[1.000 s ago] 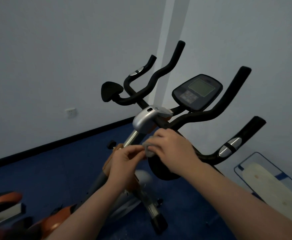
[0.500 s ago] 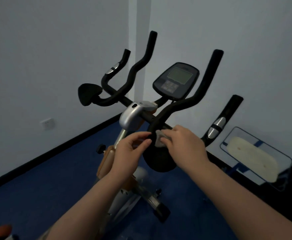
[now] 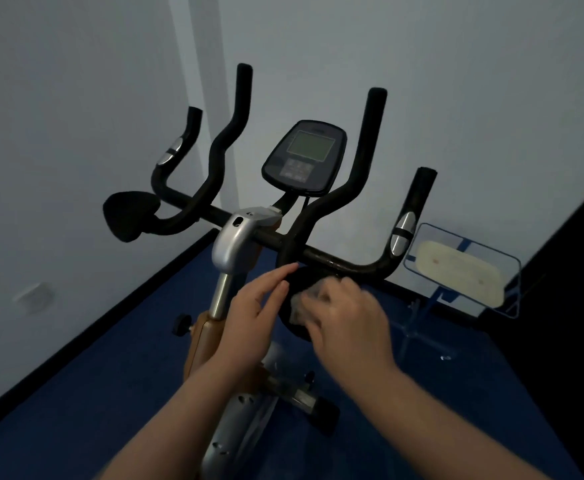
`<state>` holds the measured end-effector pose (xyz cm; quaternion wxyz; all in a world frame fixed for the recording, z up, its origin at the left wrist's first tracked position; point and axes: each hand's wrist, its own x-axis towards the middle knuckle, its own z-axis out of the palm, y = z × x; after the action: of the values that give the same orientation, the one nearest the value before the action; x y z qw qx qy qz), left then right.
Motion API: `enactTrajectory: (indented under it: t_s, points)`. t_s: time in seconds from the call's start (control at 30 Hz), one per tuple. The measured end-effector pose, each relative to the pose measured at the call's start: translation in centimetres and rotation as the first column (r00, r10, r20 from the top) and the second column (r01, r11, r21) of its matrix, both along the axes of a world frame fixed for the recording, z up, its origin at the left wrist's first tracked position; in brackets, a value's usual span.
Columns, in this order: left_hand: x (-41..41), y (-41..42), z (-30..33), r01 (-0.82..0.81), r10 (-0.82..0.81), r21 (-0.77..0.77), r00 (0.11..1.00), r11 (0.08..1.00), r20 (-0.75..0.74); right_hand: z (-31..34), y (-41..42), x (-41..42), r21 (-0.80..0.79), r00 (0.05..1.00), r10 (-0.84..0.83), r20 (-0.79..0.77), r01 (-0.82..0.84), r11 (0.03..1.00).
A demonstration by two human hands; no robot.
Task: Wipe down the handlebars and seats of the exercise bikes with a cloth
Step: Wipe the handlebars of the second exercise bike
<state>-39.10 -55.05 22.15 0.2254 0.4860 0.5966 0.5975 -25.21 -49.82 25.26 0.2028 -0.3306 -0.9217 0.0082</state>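
An exercise bike with black handlebars [image 3: 332, 263] fills the middle of the view, with a console [image 3: 304, 157] above the bars. A black elbow pad [image 3: 292, 327] sits below the right half of the bars. My right hand [image 3: 344, 313] holds a small grey cloth [image 3: 309, 303] against this pad. My left hand [image 3: 254, 313] is beside it with straight fingers, the fingertips touching the pad's left edge. A second black pad [image 3: 129, 216] sits at the left end of the bars. The bike's seat is out of view.
White walls meet in a corner behind the bike. The floor is blue [image 3: 86, 386]. A blue-framed stand with a cream pad [image 3: 460, 271] leans at the right wall. A silver stem [image 3: 231, 244] and an orange frame [image 3: 207, 334] run down under my hands.
The view has swung so the bike sits more upright and central. My right hand has moved the cloth down onto the pad. My left hand let go of the cloth and its fingers straightened.
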Motion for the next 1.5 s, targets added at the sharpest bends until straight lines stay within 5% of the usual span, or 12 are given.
enactTrajectory:
  t_s: [0.13, 0.27, 0.47, 0.57, 0.67, 0.8, 0.97, 1.23, 1.37, 1.5]
  points:
    - [-0.5, 0.2, -0.7, 0.028, -0.028, 0.0, 0.999, 1.0, 0.042, -1.4, -1.4, 2.3, 0.061, 0.993, 0.119, 0.003, -0.119, 0.991]
    - [-0.7, 0.4, -1.4, 0.042, -0.043, 0.022, 0.996, 0.999, 0.08, 0.0, -0.8, 0.3, -0.033, 0.99, 0.031, -0.138, -0.036, 0.999]
    - [-1.0, 0.6, -1.5, 0.035, -0.035, 0.038, 0.999, 0.999, 0.004, -1.3, -1.0, 2.1, 0.05, 0.992, 0.056, -0.114, -0.051, 0.997]
    - [-0.7, 0.7, -1.8, -0.005, 0.004, 0.059, 1.0, 0.998, 0.012, 1.2, 0.0, 3.6, 0.048, 0.971, -0.05, -0.234, 0.062, 0.997]
    - [0.3, 1.0, -2.2, -0.087, 0.086, 0.088, 0.996, 0.992, 0.021, 4.0, 3.1, 2.1, -0.129, 0.896, -0.215, -0.389, 0.178, 0.976]
    - [0.8, 1.2, -2.3, -0.151, 0.154, 0.131, 0.988, 0.98, -0.015, 2.5, 4.8, -0.7, -0.337, 0.954, -0.289, -0.074, 0.249, 0.908]
    - [0.8, 1.1, -2.2, -0.151, 0.155, 0.116, 0.988, 0.982, -0.024, 0.8, 1.1, 2.7, -0.448, 0.918, -0.375, -0.131, 0.282, 0.848]
    - [3.3, 1.9, -1.6, -0.369, 0.366, 0.071, 0.929, 0.927, 0.048, 1.7, 3.7, 0.8, -0.314, 0.953, -0.304, 0.02, 0.294, 0.903]
    - [3.8, 2.9, 0.4, -0.401, 0.415, 0.121, 0.9, 0.908, -0.135, 1.6, 3.4, 4.4, -0.412, 0.983, -0.179, 0.049, 0.184, 0.893]
    - [5.2, 5.3, 2.2, -0.368, 0.383, 0.112, 0.848, 0.923, -0.366, 2.1, 6.2, 7.2, -0.609, 0.977, -0.141, -0.161, 0.014, 0.793]
